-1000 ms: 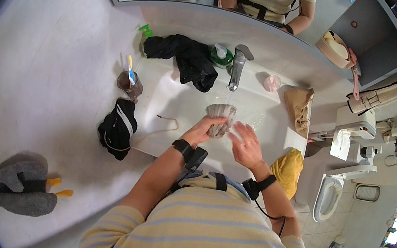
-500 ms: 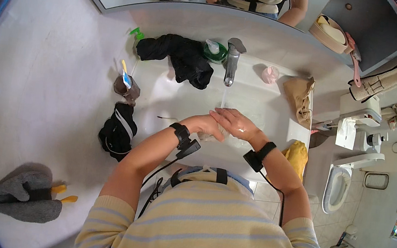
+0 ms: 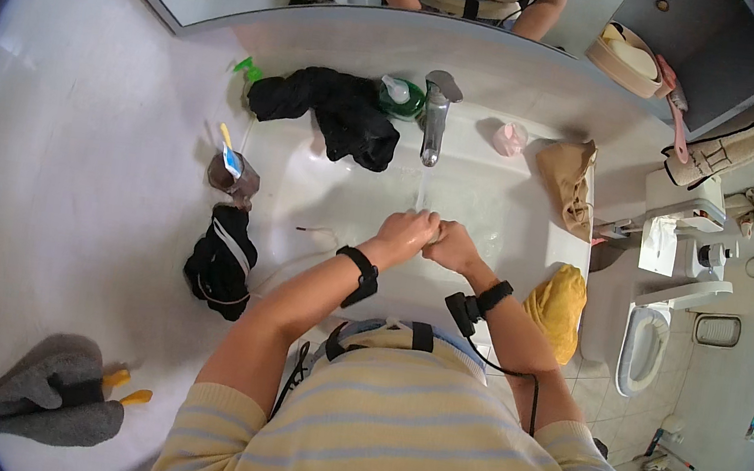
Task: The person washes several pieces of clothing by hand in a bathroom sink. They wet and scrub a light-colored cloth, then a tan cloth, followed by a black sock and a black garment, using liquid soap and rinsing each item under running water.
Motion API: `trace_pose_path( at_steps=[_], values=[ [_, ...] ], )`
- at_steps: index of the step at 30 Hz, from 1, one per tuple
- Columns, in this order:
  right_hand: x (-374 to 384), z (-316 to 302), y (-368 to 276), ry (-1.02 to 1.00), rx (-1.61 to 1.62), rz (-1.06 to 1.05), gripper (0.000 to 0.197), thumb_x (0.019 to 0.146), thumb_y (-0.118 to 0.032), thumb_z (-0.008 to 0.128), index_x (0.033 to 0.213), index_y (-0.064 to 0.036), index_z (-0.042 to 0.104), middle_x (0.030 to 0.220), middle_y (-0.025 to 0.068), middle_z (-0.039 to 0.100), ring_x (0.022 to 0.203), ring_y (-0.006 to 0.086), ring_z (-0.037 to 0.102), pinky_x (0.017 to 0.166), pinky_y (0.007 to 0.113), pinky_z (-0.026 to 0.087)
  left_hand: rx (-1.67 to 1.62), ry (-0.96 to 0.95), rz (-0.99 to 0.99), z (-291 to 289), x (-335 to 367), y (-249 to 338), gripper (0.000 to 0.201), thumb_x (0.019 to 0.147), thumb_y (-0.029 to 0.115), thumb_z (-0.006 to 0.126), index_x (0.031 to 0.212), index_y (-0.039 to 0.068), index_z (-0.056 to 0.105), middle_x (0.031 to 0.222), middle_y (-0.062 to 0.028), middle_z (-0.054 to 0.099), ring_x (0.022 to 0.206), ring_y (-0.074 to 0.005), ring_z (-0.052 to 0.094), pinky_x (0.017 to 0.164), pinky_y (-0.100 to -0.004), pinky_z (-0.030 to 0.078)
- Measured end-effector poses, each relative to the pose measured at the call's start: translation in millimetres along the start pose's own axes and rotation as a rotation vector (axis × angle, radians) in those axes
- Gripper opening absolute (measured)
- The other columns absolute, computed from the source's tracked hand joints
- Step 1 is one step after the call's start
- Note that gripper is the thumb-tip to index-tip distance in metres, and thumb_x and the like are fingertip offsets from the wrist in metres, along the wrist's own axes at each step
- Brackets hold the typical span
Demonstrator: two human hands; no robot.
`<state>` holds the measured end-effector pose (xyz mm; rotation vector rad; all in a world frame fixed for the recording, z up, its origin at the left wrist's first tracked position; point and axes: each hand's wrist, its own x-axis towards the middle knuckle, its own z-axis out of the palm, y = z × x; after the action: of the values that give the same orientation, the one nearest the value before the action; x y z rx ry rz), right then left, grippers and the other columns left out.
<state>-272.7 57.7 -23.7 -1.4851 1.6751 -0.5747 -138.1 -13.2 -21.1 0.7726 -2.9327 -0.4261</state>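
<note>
Water (image 3: pixel 421 189) runs from the chrome faucet (image 3: pixel 435 119) into the white sink (image 3: pixel 325 195). Just in front of the stream, my left hand (image 3: pixel 403 237) and my right hand (image 3: pixel 453 248) are closed and meet over the basin. A small pale thing shows slightly between the fists; its kind is hidden by my fingers. Behind and to the left, black cloth (image 3: pixel 318 106) is draped over the sink's back rim, beside a green pump bottle (image 3: pixel 403 99).
A brown cup (image 3: pixel 239 181) with a toothbrush and striped black cloth (image 3: pixel 219 262) lie left of the basin. Grey fabric (image 3: pixel 83 406) with yellow tips is nearer left. On the right rim are tan cloth (image 3: pixel 567 180), yellow cloth (image 3: pixel 558 307) and a small pink object (image 3: pixel 510 139).
My hands have gone from overlapping, with the right fingers stretched over the left, to two closed fists side by side. A pale patch beneath them is now mostly hidden.
</note>
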Motion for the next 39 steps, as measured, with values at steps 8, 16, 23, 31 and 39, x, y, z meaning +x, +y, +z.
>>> trace_pose_path(
  at_steps=[8,16,23,31,39],
  values=[
    [-40,-12,-11,-0.339,1.058,0.379,0.016,0.075,-0.004,0.064,0.085,-0.0039,0.052,0.066,0.0055,0.052,0.046,0.0068,0.038,0.039,0.024,0.023,0.232,0.238,0.423,-8,-5,1,0.020,0.074,0.023,0.064,0.081,0.009,0.052,0.077,-0.0043,0.055,0.071,-0.0224,0.063,0.054,-0.0350,0.052],
    [-68,-15,-41,0.460,-0.351,-0.452,0.063,0.072,-0.008,0.065,0.130,-0.0095,0.040,0.130,0.0208,0.039,0.121,0.0401,0.038,0.100,0.048,0.035,-0.842,-0.311,-0.457,-27,5,-7,0.026,0.070,0.009,0.067,0.095,0.006,0.060,0.073,-0.0036,0.060,0.061,-0.0143,0.057,0.050,-0.0310,0.046],
    [-40,-56,-41,0.471,-0.743,-1.033,0.057,0.072,-0.014,0.061,0.127,-0.0047,0.049,0.118,0.0111,0.052,0.108,0.0290,0.052,0.091,0.038,0.047,-1.380,-0.828,-0.424,-69,2,16,0.016,0.068,0.007,0.066,0.082,0.008,0.058,0.067,0.0009,0.055,0.052,-0.0088,0.050,0.044,-0.0249,0.039],
    [13,-16,-7,0.163,-0.805,-0.451,0.019,0.069,-0.011,0.062,0.084,0.0001,0.061,0.076,0.0113,0.061,0.071,0.0250,0.063,0.063,0.033,0.053,-0.320,-0.420,-0.037,1,19,-17,0.016,0.069,0.017,0.060,0.075,0.002,0.060,0.067,-0.0151,0.064,0.062,-0.0293,0.064,0.059,-0.0389,0.051],
    [-4,-25,14,-0.507,0.105,0.265,0.009,0.062,-0.010,0.064,0.063,-0.0053,0.056,0.055,0.0033,0.055,0.044,0.0131,0.048,0.039,0.027,0.036,-0.007,-0.308,0.154,10,14,4,0.024,0.075,0.017,0.058,0.097,0.008,0.059,0.069,-0.0145,0.064,0.065,-0.0344,0.064,0.056,-0.0442,0.050]
  ],
)
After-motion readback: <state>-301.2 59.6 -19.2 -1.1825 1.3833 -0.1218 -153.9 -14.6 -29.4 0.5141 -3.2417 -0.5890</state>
